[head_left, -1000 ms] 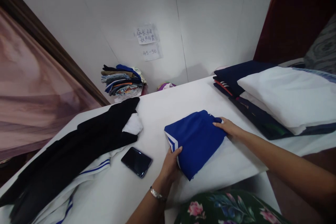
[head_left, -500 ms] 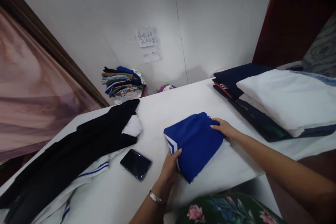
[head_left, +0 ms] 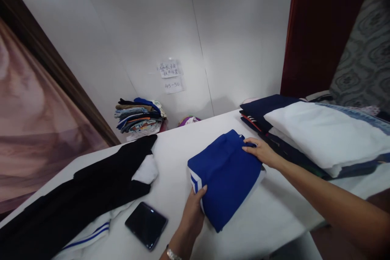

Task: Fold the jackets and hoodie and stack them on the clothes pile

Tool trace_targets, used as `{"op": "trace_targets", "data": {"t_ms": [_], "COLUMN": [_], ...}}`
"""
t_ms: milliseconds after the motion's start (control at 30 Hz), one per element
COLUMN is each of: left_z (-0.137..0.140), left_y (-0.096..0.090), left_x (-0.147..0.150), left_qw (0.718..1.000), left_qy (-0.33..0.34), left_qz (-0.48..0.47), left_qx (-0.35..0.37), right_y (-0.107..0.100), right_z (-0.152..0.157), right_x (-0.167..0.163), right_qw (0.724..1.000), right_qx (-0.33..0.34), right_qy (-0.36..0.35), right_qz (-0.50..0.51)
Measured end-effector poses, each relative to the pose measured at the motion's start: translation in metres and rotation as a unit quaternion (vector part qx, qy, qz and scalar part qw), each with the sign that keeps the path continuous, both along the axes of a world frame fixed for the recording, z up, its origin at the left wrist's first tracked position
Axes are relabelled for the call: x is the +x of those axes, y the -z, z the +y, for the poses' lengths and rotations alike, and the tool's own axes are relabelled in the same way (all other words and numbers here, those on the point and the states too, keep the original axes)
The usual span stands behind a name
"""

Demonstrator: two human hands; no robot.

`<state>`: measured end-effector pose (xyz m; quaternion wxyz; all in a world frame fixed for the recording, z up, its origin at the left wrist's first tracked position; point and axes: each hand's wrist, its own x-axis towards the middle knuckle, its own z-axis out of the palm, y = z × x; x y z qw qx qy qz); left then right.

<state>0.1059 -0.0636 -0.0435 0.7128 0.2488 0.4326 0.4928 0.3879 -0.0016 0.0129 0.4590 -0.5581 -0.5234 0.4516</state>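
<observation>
A folded blue garment (head_left: 228,174) with white edging and blue stripes at its left side lies over the white table (head_left: 179,150), close in front of me. My left hand (head_left: 195,205) grips its lower left edge, thumb on top and fingers hidden underneath. At its upper right corner my right hand (head_left: 258,151) pinches the cloth between thumb and fingers. The garment's far side is out of sight.
Left of the garment lies a phone (head_left: 146,225), beside a black garment (head_left: 91,178) over white striped cloth. Folded clothes (head_left: 138,115) are stacked by the wall, under a paper sign (head_left: 171,76). To the right is a pile topped with white cloth (head_left: 329,132).
The view has tilted up and turned slightly right, so the table things sit lower. Both hands keep their hold on the blue garment, which now appears slightly raised toward me.
</observation>
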Motion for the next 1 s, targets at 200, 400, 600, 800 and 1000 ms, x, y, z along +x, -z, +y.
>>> {"op": "trace_targets", "data": {"t_ms": [200, 400, 600, 800, 1000], "left_z": [0.029, 0.071, 0.130, 0.211, 0.283], "left_y": [-0.033, -0.065, -0.095, -0.135, -0.146], "left_x": [0.029, 0.067, 0.127, 0.218, 0.324], "left_qw": [0.999, 0.992, 0.977, 0.970, 0.979], "left_qy": [0.013, 0.019, 0.045, 0.084, 0.152], "left_qz": [-0.006, -0.011, -0.035, -0.071, -0.029], "left_qx": [0.048, 0.123, 0.203, 0.217, 0.136], "right_y": [-0.052, -0.090, -0.127, -0.173, -0.174], "right_z": [0.011, 0.030, 0.066, 0.101, 0.148], "right_x": [0.024, 0.060, 0.122, 0.194, 0.290], "right_qw": [0.999, 0.993, 0.973, 0.922, 0.814], "right_qx": [0.038, 0.104, 0.161, 0.198, 0.169], "right_qy": [0.023, 0.054, 0.145, 0.255, 0.334], "right_qz": [-0.017, -0.026, -0.079, -0.212, -0.444]}}
